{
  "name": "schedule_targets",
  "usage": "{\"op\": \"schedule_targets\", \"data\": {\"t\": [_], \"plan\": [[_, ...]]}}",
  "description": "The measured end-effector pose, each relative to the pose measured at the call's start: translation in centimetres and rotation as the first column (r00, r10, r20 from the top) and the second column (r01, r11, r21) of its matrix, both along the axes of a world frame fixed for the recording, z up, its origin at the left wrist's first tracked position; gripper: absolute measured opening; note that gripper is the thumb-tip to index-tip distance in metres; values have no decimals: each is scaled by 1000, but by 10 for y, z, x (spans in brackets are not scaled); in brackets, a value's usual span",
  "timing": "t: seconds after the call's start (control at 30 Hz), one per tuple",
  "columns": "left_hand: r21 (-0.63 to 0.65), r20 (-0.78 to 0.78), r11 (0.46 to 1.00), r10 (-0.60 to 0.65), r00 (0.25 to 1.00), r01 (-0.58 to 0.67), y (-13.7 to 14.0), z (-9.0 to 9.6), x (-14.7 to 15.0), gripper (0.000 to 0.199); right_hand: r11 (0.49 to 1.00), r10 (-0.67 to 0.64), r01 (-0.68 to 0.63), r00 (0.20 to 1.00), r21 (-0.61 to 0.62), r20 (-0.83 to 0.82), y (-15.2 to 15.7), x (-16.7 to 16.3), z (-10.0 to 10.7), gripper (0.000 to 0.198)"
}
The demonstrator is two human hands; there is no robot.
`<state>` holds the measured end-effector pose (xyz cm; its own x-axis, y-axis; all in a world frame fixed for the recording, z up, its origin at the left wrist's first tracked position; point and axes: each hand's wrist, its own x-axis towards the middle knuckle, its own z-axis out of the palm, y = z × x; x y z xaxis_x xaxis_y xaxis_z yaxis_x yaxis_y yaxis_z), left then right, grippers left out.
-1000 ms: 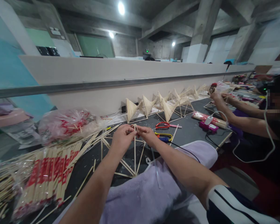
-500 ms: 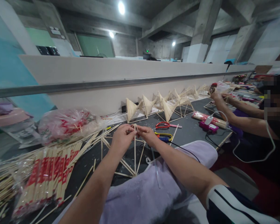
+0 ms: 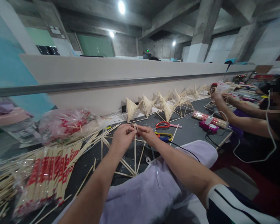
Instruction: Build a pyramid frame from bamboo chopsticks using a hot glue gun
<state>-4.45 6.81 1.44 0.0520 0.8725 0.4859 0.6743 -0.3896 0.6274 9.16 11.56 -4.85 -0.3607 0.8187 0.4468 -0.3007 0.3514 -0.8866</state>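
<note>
A frame of thin wooden sticks [image 3: 135, 152] stands on the dark table in front of me. My left hand [image 3: 122, 136] pinches the top joint of this frame, thumb and fingers pressed together. Opposite it, my right hand [image 3: 147, 134] has its fingertips closed on the same joint, almost touching the left ones. The joint itself is mostly covered by fingers. Just right of my right hand lie red-handled scissors [image 3: 162, 125] and a yellow-and-blue-handled tool [image 3: 165, 137].
Packs of sticks in red wrappers [image 3: 49, 174] and loose sticks lie left. A plastic bag [image 3: 67, 124] and a bottle [image 3: 16, 124] stand behind. Finished-looking stick models [image 3: 162, 105] line the partition. Purple cloth [image 3: 140, 199] covers the near edge. At right, another person's arms [image 3: 233, 115] work beside a purple charger [image 3: 208, 127].
My hands stay at the same joint with hardly any movement. The person on the right has shifted slightly.
</note>
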Motion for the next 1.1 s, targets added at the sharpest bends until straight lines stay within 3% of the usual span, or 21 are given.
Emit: {"op": "schedule_targets", "data": {"t": [1.1], "plan": [[13,-48,1000,-28,998,29,0,0,-2,12,1000,-17,16,999,20,38,3,-1,-4,44]]}}
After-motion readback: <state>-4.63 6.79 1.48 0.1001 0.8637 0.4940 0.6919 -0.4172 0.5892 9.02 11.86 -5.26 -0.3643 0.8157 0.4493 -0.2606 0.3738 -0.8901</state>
